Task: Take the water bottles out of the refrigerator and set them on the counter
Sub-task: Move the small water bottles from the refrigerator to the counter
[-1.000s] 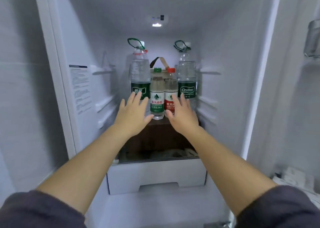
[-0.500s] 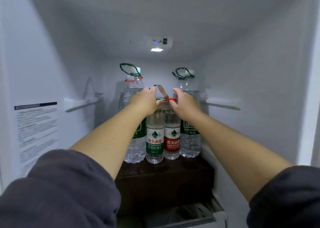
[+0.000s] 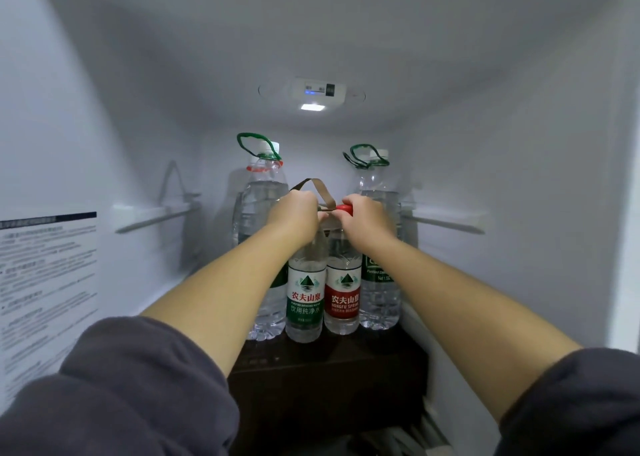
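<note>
The camera sits on my head and faces forward and a little down, straight into the fridge (image 3: 502, 150). It is close in: my sleeves (image 3: 114, 389) fill the bottom corners, and my forearms (image 3: 221, 299) run up to mid-frame. There my left hand (image 3: 298, 218) and right hand (image 3: 367, 220) grip the tops of the green bottle (image 3: 305, 299) and red bottle (image 3: 343, 296). Above my grip the light (image 3: 312, 107) shows. To either side the wide lens bends the fridge's sides outward.
</note>
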Action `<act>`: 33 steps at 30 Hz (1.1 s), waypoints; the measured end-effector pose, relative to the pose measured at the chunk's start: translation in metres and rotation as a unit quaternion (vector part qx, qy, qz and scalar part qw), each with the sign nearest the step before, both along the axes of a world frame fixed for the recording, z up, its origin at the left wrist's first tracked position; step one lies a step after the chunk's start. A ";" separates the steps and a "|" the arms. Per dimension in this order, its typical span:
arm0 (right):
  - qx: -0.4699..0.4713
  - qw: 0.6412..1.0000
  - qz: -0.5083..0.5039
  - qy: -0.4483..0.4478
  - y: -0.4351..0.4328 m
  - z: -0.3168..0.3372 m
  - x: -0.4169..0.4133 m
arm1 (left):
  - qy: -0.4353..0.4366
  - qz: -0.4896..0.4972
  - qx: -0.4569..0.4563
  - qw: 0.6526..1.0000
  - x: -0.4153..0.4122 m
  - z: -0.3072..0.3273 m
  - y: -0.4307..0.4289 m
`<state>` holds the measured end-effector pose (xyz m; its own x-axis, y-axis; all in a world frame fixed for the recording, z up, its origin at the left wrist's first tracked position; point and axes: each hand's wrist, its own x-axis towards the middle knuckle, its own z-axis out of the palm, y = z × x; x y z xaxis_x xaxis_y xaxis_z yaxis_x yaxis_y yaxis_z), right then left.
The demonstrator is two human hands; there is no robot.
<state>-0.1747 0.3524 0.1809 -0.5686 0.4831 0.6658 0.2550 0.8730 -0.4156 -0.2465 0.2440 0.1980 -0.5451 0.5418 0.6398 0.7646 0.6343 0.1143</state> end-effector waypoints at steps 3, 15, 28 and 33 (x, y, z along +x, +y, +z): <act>0.008 1.000 0.010 0.014 -0.008 0.006 0.017 | 0.005 -0.002 0.005 1.000 0.008 0.002 -0.010; 0.017 0.999 0.007 0.028 -0.018 -0.007 0.049 | 0.026 -0.018 0.092 0.995 0.031 -0.015 -0.044; -0.303 0.921 0.166 0.179 -0.021 -0.094 0.045 | -0.289 -0.203 0.397 0.847 0.029 -0.114 -0.029; -0.343 0.896 0.197 0.200 -0.020 -0.123 0.039 | -0.327 -0.241 0.422 0.811 0.027 -0.137 -0.026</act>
<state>-0.1356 0.3328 0.0577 -0.5668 0.6713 0.4775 -0.3071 0.3657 -0.8786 -0.2196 0.2181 0.0610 -0.7719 0.3131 0.5533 0.5013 -0.2354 0.8326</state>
